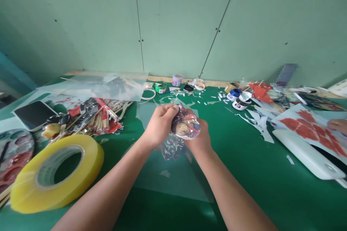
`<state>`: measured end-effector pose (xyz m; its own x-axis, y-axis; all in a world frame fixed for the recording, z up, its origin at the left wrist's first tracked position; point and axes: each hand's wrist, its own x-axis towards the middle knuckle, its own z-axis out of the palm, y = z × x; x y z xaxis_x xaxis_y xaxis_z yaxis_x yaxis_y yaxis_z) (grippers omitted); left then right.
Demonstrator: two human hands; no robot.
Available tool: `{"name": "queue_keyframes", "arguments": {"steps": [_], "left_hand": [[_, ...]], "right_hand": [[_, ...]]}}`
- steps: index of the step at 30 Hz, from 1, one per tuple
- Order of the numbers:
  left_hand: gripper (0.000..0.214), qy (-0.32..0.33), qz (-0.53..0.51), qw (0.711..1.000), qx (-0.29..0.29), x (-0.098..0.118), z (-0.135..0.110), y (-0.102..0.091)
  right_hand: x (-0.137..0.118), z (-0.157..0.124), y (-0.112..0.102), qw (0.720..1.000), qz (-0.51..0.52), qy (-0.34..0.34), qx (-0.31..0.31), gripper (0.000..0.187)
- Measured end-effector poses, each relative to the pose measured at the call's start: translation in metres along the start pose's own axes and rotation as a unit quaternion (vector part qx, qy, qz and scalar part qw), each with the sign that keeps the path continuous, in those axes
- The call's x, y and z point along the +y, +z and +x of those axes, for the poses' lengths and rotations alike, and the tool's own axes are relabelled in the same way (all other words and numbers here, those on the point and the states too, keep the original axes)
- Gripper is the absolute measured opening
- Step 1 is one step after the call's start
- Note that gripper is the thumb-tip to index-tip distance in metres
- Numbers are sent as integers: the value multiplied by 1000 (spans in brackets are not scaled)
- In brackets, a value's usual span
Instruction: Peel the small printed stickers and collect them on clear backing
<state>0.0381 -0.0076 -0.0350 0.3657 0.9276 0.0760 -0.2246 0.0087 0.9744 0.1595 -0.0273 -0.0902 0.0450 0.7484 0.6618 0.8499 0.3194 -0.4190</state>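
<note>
Both my hands meet over the middle of the green table [244, 173]. My left hand [158, 124] is closed, its fingers pinching the top edge of a shiny printed cutout [185, 124] with dark and red colours. My right hand [200, 139] is behind and under the cutout, gripping it from the right; its fingers are mostly hidden. A crumpled piece of the same glossy film [172, 148] hangs below the hands. A clear plastic sheet [173, 177] lies flat on the table under my forearms.
A big yellow tape roll [54, 173] lies at the near left, with a pile of sticks [97, 117] and a phone [35, 114] behind it. Small jars [238, 99] and paper scraps sit at the back. Another person's hand [337, 125] rests on red-printed paper [311, 128] at right, beside a white tray [306, 155].
</note>
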Motion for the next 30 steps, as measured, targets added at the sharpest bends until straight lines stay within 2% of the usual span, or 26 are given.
{"name": "queue_keyframes", "arguments": {"steps": [3, 9, 12, 16, 23, 30], "left_hand": [[26, -6, 21, 1000, -17, 1, -1, 1], [26, -2, 16, 1000, -8, 0, -1, 1], [26, -9, 29, 999, -22, -1, -1, 0], [28, 2, 21, 1000, -7, -2, 0, 0], [28, -17, -1, 1000, -14, -2, 0, 1], [26, -31, 9, 999, -24, 1, 0, -2]], "right_hand": [[-2, 1, -2, 1000, 5, -2, -5, 4], [-2, 3, -5, 1000, 22, -2, -9, 4], [-1, 2, -4, 1000, 11, -9, -11, 7], [-1, 2, -3, 1000, 0, 5, -20, 10], [-2, 2, -3, 996, -61, 17, -56, 13], [-3, 3, -6, 996, -51, 24, -69, 13]]}}
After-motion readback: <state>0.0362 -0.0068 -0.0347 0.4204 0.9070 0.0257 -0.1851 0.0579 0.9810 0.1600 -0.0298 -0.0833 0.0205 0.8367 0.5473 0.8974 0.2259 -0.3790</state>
